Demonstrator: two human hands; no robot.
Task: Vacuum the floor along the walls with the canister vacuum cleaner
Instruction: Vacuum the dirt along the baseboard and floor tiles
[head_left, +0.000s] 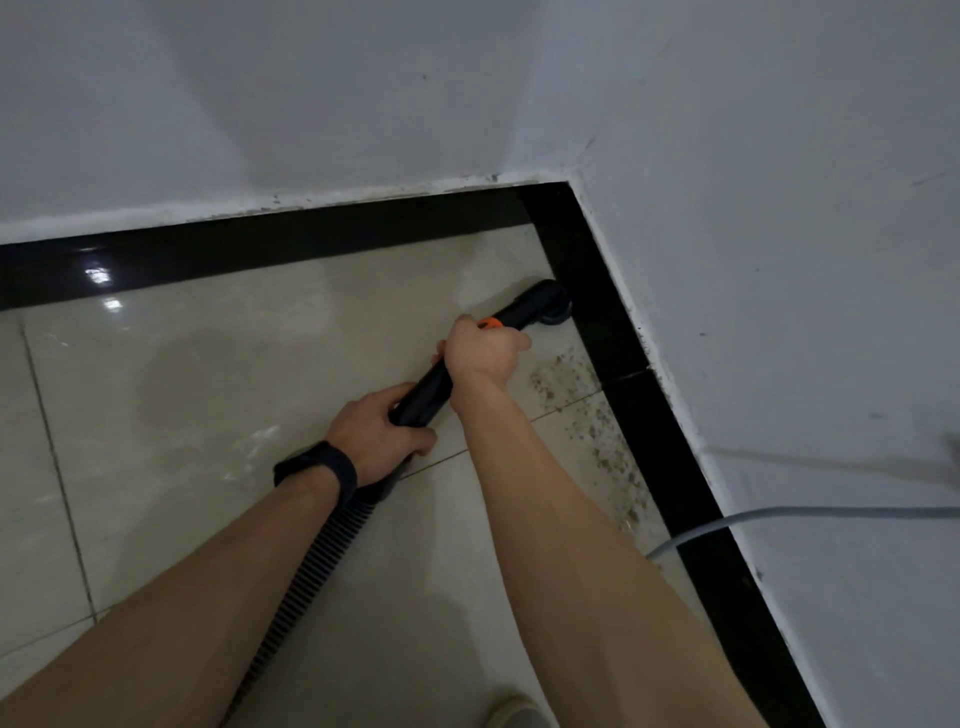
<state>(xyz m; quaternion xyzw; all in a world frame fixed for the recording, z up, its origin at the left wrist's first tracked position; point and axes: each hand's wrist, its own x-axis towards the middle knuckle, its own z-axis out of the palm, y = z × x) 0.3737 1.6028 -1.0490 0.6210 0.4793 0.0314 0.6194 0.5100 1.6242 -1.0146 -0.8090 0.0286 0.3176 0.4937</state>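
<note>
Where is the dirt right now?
In the head view, the dirt lies right of centre on the pale floor, along the black border under the right wall, between the nozzle and the grey cable.

Black plastic vacuum wand (522, 310), orange button (489, 323). Black ribbed hose (322, 561), lower centre. Glossy beige floor tiles (208, 389), thin grey grout lines. Black glossy skirting band (260, 249). White painted walls (311, 104), dark scuffs. Pale grey cable (779, 514), right. Dark brown speckles (597, 431). Black wristband (322, 467).
</note>
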